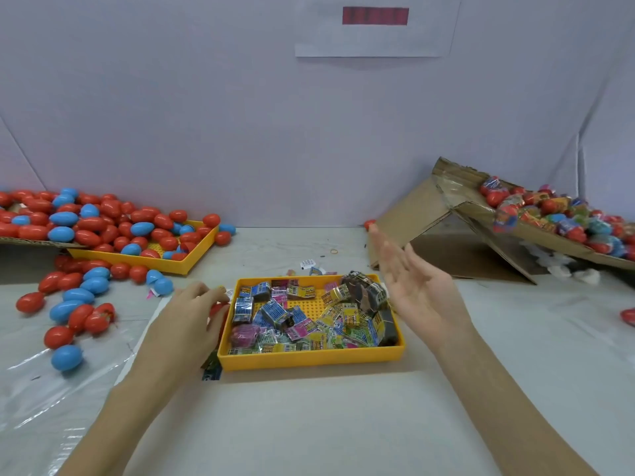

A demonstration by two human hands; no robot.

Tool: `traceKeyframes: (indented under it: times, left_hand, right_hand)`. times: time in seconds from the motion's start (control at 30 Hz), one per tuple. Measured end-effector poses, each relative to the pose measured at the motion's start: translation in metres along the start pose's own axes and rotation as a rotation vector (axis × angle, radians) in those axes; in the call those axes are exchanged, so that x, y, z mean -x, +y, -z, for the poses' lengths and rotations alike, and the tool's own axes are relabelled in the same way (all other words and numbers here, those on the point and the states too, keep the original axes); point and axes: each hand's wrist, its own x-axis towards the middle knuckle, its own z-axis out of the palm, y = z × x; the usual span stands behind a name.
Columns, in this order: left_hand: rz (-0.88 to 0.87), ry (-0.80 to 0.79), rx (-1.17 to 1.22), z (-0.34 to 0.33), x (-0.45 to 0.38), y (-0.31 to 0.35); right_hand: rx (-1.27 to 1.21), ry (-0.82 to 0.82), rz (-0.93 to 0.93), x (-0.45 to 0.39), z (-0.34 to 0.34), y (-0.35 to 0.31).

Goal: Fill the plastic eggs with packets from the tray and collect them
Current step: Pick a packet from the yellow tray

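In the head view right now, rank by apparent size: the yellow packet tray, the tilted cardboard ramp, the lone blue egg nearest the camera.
1. Tilted cardboard ramp
2. Yellow packet tray
3. Blue egg

Bright, even light – soft shadows, wide-angle bending at edges.
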Motion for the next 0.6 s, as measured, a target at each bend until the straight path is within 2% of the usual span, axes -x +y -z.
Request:
traceKeyframes:
  times: [0.17, 0.37, 0.5, 0.6]
  left_hand:
    - [0.021, -0.146, 0.198, 0.001, -0.003, -0.003]
    - [0.129, -0.154, 0.289, -0.009, -0.008, -0.007]
    - [0.152, -0.046, 0.264, -0.009, -0.006, -0.007]
    - [0.017, 0.159, 0.229, -0.006, -0.003, -0.004]
  right_hand:
    - [0.120, 0.031, -0.080, -0.001, -0.001, 0.016]
    - [0.381, 0.084, -0.110, 0.003, 0.005, 0.027]
    - [0.579, 0.076, -0.051, 0.001, 0.012, 0.032]
    - [0.844, 0.034, 0.098, 0.001, 0.014, 0.029]
